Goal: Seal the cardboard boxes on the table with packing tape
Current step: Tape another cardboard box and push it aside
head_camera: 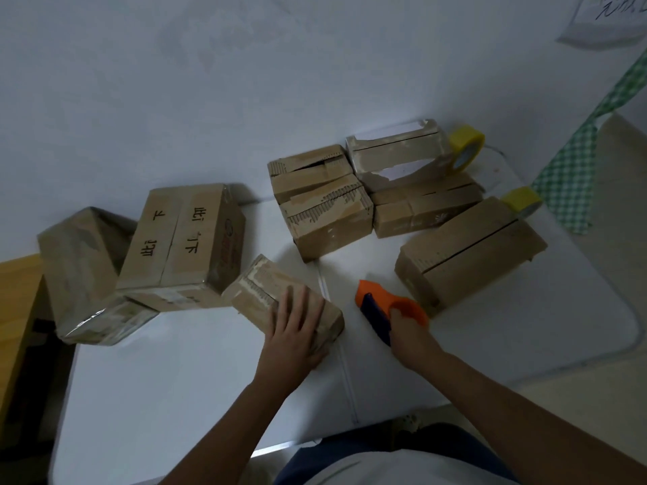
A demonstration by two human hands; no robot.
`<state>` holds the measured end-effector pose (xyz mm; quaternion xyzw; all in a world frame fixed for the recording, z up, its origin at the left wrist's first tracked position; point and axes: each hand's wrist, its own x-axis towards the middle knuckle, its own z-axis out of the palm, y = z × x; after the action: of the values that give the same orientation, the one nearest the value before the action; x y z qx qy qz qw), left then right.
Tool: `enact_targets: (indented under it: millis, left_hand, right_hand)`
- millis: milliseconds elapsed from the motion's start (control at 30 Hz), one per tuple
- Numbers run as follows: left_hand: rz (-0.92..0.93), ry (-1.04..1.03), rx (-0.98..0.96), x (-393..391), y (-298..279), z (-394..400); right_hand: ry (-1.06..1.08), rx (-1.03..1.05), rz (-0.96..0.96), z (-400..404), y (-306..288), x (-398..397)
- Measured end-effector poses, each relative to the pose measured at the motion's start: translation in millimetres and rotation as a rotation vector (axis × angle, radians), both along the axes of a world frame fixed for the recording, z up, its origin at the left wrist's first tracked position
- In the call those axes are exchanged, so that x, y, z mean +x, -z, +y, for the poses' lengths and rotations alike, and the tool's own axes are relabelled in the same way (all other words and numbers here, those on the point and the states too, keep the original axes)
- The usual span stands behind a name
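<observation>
A small cardboard box lies near the middle of the white table. My left hand rests on its near end, fingers spread over the top and curling round the edge. To the right, my right hand grips an orange and blue tape dispenser just above the table. Several more cardboard boxes lie around: a large printed one at left, a wrapped one far left, a cluster at the back and a long one at right.
Two yellow tape rolls stand at the back right, one behind a torn box, the other behind the long box. A wooden surface sits at far left. Green checked cloth hangs at right. The wall rises behind the table.
</observation>
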<state>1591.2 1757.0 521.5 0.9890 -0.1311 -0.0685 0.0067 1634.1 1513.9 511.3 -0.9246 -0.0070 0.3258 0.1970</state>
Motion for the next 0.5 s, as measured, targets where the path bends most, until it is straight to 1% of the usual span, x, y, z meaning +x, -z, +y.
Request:
enact_targets:
  millis: [67,100,133,167,200,233,267,333,367,433,500]
  left_hand:
    - [-0.001,-0.057,-0.024,-10,1,16]
    - [0.002,-0.072,-0.025,-15,3,21]
    - [0.009,-0.075,-0.02,-18,4,25]
    - [0.014,-0.069,-0.013,-19,6,27]
    - [0.012,-0.058,-0.008,-18,7,27]
    - [0.011,-0.048,-0.007,-18,9,27]
    - [0.01,-0.043,-0.01,-17,9,25]
    - [0.019,-0.043,-0.011,-16,8,24]
    - [0.023,-0.043,-0.008,-17,7,24]
    - [0.034,-0.039,-0.013,-17,4,25]
    - [0.042,-0.036,-0.03,-18,1,26]
  right_hand:
    - [0.011,0.02,0.049,4,16,-7]
    - [0.022,0.05,0.007,6,20,-10]
    - [0.032,0.102,-0.085,9,19,-13]
    - [0.048,0.184,-0.172,13,15,-16]
    - [0.057,0.28,-0.218,20,9,-18]
    - [0.044,0.386,-0.197,29,-2,-20]
    - [0.001,0.481,-0.128,40,-9,-23]
    - [-0.115,0.587,-0.027,66,-17,-29]
    - [-0.147,0.606,-0.011,78,-19,-31]
    - [-0.112,0.621,0.003,91,-21,-31]
    - [-0.096,0.562,0.013,94,-12,-25]
